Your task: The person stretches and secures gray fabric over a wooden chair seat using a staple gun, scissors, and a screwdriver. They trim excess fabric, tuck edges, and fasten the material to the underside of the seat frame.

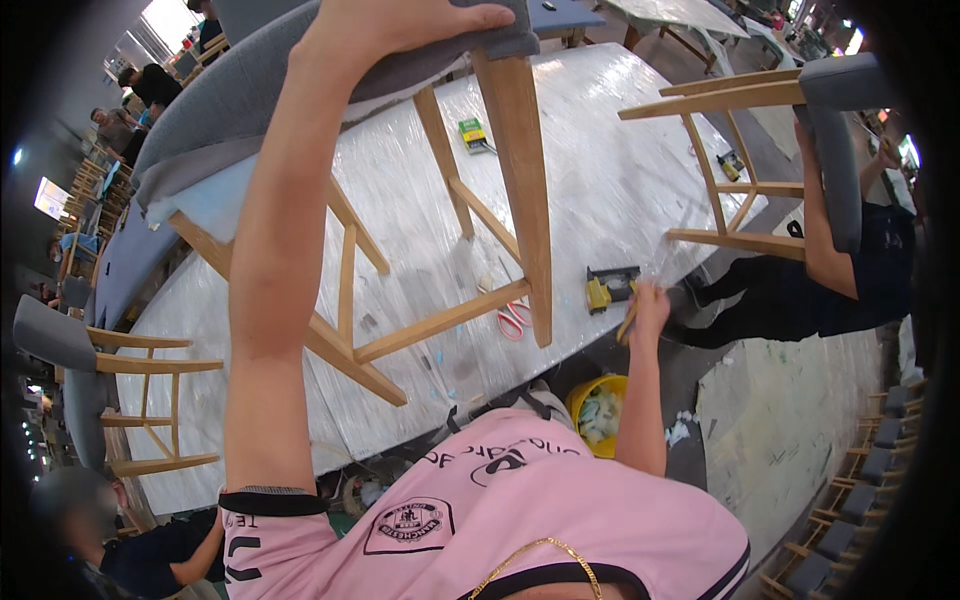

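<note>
Wooden chair (440,200) tipped, legs pointing right-downward

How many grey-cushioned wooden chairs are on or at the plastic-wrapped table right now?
3: one grey-cushioned wooden chair tipped on the table under the left hand, one at the far right, one at the left edge. More stand stacked at lower right.

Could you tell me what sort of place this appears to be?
Probably a furniture workshop: the left hand grips a grey padded wooden chair on a plastic-wrapped table, with a staple gun by the right hand and more chairs around.
</note>
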A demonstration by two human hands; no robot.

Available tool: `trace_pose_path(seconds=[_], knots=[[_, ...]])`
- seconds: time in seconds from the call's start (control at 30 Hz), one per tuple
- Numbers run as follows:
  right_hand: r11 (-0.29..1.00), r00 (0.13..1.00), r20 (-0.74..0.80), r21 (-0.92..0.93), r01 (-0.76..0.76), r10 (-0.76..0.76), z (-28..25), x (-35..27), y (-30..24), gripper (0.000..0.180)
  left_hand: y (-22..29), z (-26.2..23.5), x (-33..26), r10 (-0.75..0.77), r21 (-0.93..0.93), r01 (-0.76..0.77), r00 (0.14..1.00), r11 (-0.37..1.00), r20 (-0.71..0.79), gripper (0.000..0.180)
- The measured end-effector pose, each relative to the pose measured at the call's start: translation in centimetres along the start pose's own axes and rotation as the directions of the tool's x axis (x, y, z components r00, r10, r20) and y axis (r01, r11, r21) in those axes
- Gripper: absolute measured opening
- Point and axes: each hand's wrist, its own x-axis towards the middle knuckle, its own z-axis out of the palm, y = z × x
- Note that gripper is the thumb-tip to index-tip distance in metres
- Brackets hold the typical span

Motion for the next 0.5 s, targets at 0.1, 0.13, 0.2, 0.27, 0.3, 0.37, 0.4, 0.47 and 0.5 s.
trace_pose_path(seconds=[0.1, 0.13, 0.2, 0.27, 0.3, 0.37, 0.4, 0.47, 0.5], knots=[[0.905, 0.940, 0.002, 0.270, -0.330, 0.342, -8.9, -3.0, 8.3, 0.009, -0.5, 0.6, 0.5, 0.041, -0.025, -0.042, 0.998, 0.999, -0.043, 0.074], [0.843, 0.909, 0.037, 0.359, -0.400, 0.416, -11.6, -3.8, 11.3, 0.008, -0.9, 1.0, 1.4, 0.028, 0.006, -0.028, 1.000, 1.000, -0.004, 0.076], [0.786, 0.816, -0.106, 0.362, -0.501, 0.568, -10.1, -7.2, 9.0, 0.019, -0.5, -1.0, 3.1, -0.048, 0.028, 0.043, 0.981, 0.999, 0.186, 0.076], [0.922, 0.931, -0.024, 0.153, -0.356, 0.363, -7.0, -9.6, 3.9, 0.039, -0.5, -1.1, 4.7, -0.051, -0.003, 0.054, 0.961, 0.999, 0.272, 0.077], [0.964, 0.964, 0.053, 0.048, -0.262, 0.259, -5.2, -10.3, 1.3, 0.050, -1.7, -0.8, 5.1, -0.037, -0.025, 0.046, 0.963, 0.999, 0.268, 0.077], [1.000, 0.988, 0.156, -0.013, 0.013, -0.011, -2.1, -10.5, -3.0, 0.072, -2.2, -0.1, 5.3, 0.046, -0.119, -0.010, 0.952, 0.993, 0.302, 0.078], [0.999, 0.984, 0.173, 0.002, 0.047, -0.047, -1.6, -9.7, -4.2, 0.071, -1.9, -0.2, 5.5, 0.099, -0.172, -0.043, 0.939, 0.984, 0.330, 0.079], [0.993, 0.967, 0.228, 0.013, 0.117, -0.117, 0.2, -8.9, -7.5, 0.067, -2.3, -0.3, 5.8, 0.143, -0.195, -0.073, 0.918, 0.978, 0.371, 0.080], [0.988, 0.953, 0.264, 0.004, 0.152, -0.147, 1.5, -9.3, -10.1, 0.064, -2.9, 0.0, 6.1, 0.133, -0.171, -0.070, 0.912, 0.983, 0.389, 0.081]])
